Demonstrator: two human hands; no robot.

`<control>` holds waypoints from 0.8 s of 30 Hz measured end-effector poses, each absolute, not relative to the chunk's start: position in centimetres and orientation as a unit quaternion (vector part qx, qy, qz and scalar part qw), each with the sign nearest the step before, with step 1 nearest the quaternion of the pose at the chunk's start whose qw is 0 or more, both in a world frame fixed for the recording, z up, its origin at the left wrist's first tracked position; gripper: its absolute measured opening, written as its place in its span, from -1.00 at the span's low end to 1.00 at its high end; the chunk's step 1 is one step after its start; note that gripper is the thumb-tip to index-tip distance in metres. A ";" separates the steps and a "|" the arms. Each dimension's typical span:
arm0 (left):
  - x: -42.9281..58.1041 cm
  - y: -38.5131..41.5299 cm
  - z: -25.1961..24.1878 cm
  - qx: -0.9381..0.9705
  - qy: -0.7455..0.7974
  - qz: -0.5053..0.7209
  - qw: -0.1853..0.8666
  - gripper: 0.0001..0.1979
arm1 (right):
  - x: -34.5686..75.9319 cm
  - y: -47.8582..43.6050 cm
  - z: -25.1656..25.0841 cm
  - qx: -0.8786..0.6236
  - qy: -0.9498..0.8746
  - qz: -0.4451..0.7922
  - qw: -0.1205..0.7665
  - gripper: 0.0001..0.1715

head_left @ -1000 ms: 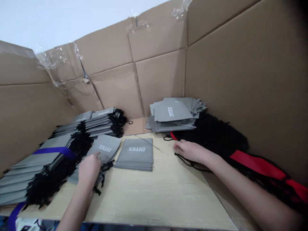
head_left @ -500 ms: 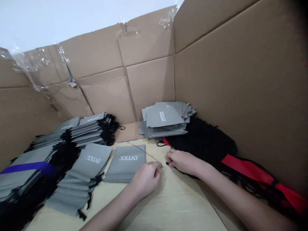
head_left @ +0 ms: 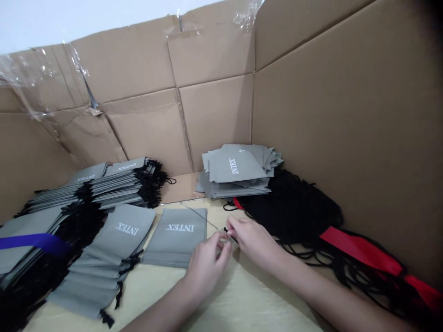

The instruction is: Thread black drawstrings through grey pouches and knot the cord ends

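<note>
My left hand [head_left: 208, 260] is closed in a pinch on a thin metal rod [head_left: 199, 215], which slants away to the upper left over a flat stack of grey INTEX pouches [head_left: 176, 226]. Just right of it, my right hand [head_left: 249, 235] pinches the end of a black cord [head_left: 226, 230], close to the rod's near end. The fingertips of both hands almost meet, and whether cord and rod touch is too small to tell. Left of the flat stack lies a fanned row of grey drawstring pouches [head_left: 114, 249] with black cord knots.
A loose pile of grey pouches [head_left: 235, 168] rests at the back, beside a heap of black cords [head_left: 301, 203] tied with red ribbon [head_left: 362, 249]. Bundled corded pouches [head_left: 117, 189] and a purple-banded bundle [head_left: 34, 240] lie left. Cardboard walls [head_left: 214, 110] surround the table [head_left: 242, 295].
My right hand has moved left with the cord end, up to my left hand and the rod. My left hand has shifted slightly. The whole view has turned a little.
</note>
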State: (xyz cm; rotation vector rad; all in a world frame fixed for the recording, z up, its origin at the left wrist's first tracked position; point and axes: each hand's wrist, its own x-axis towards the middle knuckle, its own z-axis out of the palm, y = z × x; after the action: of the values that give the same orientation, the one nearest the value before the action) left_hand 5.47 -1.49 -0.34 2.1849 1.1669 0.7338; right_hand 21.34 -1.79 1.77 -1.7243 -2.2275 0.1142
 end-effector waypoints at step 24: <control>-3.6 6.5 1.7 0.375 0.352 0.647 0.563 -0.75 | 24.2 1.0 1.1 -0.569 -0.783 0.109 0.226 -0.78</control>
State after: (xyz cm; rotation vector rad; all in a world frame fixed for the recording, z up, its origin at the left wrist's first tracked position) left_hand -3.55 6.52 1.66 0.8824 0.8287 1.5227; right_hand 24.20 0.97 1.12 -1.5678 -2.1589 0.3013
